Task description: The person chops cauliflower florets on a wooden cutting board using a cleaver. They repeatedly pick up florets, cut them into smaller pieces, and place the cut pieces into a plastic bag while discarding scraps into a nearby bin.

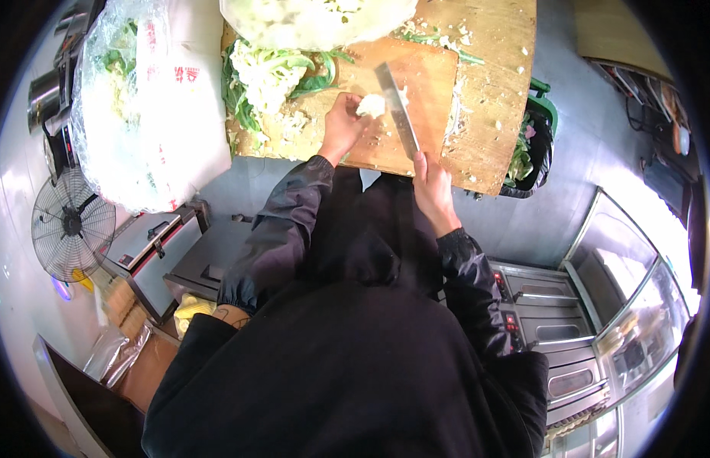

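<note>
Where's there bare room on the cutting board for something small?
Mostly bare: the brown rectangular cutting board between the long grey metal knife and its own right edge. Crowded: left of the knife, where the left hand holds a white floret, and farther left, with white cauliflower and green leaves.

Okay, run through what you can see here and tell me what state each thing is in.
Left hand: pinching the cauliflower piece
Right hand: closed around the knife handle
Knife: raised, blade bare
Cauliflower piece: cut off
Large cauliflower: leafy, lying down
Cutting board: littered with crumbs
Bin: open, lined, leaves inside
Fan: can't tell if running
</note>
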`<act>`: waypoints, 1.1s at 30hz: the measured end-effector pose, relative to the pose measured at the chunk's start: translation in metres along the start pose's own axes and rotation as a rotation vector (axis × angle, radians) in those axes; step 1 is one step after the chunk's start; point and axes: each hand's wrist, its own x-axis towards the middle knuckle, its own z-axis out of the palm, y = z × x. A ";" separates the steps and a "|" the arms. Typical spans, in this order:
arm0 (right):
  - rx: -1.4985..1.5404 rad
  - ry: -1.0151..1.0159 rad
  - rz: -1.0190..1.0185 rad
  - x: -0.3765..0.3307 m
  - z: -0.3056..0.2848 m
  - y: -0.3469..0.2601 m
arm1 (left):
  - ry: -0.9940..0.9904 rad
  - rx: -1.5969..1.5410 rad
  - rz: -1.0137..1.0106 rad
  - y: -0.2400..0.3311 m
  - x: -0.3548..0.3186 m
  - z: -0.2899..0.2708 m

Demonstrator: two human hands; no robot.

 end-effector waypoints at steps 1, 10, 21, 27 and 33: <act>-0.005 -0.014 -0.018 -0.004 0.002 0.000 | -0.001 -0.001 -0.022 0.002 -0.003 0.002; -0.088 0.058 -0.207 -0.011 0.013 -0.004 | 0.028 -0.013 -0.107 0.011 -0.005 0.007; 0.129 -0.006 0.148 0.005 0.020 0.009 | -0.033 0.358 0.224 0.027 -0.013 0.015; 0.556 0.049 0.317 -0.013 -0.009 0.033 | -0.211 0.679 0.339 0.067 -0.007 0.012; 0.064 -0.118 -0.019 0.010 0.018 0.053 | 0.171 0.404 0.649 0.167 0.008 -0.070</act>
